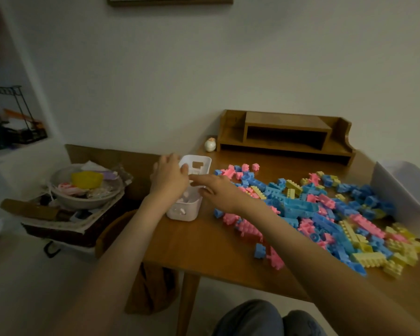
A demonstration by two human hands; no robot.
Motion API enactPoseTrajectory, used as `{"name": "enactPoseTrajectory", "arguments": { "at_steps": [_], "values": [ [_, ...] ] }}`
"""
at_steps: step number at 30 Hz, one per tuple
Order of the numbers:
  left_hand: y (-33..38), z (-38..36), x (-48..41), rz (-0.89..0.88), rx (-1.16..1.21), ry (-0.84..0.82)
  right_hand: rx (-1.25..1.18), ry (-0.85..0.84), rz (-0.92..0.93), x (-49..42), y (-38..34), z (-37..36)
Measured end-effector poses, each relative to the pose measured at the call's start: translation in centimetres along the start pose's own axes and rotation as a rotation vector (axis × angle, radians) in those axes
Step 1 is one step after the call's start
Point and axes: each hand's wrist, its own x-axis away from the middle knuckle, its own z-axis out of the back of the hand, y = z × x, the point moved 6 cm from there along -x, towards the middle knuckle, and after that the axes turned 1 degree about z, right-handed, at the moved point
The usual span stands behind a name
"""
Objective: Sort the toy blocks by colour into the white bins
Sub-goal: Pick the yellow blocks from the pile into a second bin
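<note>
Both hands are held at the white bin [183, 214]: the left hand [169, 177] is curled on its rim, seemingly to steady it; the right hand [218, 190] is stretched straight-fingered over it.

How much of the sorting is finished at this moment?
Barely started. A few pale pink pieces lie in the small white plastic bin. The left hand and right hand are at this bin. The large pile of pink, blue and yellow toy blocks on the wooden table is unsorted.

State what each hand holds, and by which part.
The left hand grips the white bin by its left rim. The right hand holds nothing visible; its straight fingers reach over the bin's right rim.
</note>
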Motion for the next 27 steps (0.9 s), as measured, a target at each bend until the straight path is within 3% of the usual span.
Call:
{"name": "enactPoseTrajectory", "arguments": {
  "at_steps": [4, 9, 16, 21, 23, 27],
  "values": [
    [5.2, -0.6, 0.5, -0.206, 0.144, 0.002, 0.11, 0.139, 0.057, 0.8, 0.1, 2.9],
    [11.7, -4.5, 1.3, -0.319, 0.227, -0.128, 0.299, 0.221, -0.132, 4.6, 5.3, 8.0],
    [20.3, -10.8, 5.0, -0.424, 0.184, -0.334, 0.598, 0.276, -0.575, 15.3, 15.4, 16.3],
    [27.9, -14.6, 8.3, -0.49, 0.22, -0.452, 0.833, 0.274, -0.888, 23.9, 18.8, 19.3],
    [30.6, -16.0, 10.0, -0.551, 0.192, -0.505, 0.797, 0.251, -1.016, 26.4, 19.9, 19.9],
    [34.9, -19.0, 13.6, -0.642, 0.181, -0.677, 0.46, 0.197, -1.224, 29.2, 21.4, 19.8]
  ]
}}
